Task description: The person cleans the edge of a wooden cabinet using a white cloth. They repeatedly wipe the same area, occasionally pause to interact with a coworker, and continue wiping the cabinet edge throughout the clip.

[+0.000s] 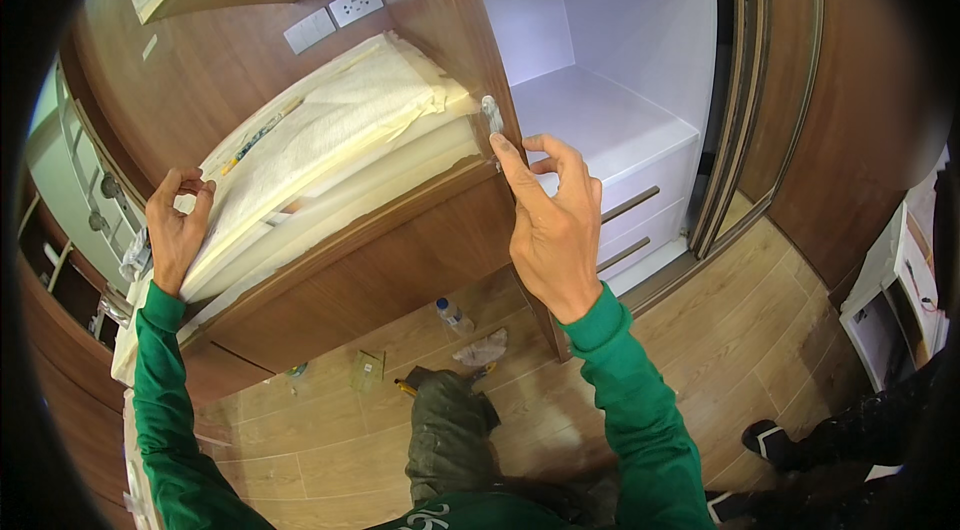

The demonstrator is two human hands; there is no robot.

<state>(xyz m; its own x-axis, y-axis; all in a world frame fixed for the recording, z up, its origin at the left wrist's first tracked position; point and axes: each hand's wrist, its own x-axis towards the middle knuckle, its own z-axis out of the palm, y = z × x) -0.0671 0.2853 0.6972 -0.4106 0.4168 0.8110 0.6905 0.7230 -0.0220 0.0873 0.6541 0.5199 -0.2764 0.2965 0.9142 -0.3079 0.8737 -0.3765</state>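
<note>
My right hand [555, 222] is at the front edge of an upright wooden cabinet panel [466, 12]. Its thumb tip touches or nearly touches a whitish filler-like smear [491, 112] there; the fingers are bent and apart from the thumb, with nothing seen in them. On the left, my left hand [180, 219] is loosely curled beside the worktop covering, its thumb and fingertips close together and no object visible. Cream sheeting with masking tape [322, 125] covers the worktop between my hands. A slim brush-like tool [262, 136] with a yellow end lies on it.
A white shelf unit [600, 110] with drawers adjoins on the right. Under the wooden counter front [375, 267], a plastic bottle [454, 316] and a clear bag [482, 348] lie on the floor. Another person's foot [769, 441] is at lower right, near white panels [870, 320].
</note>
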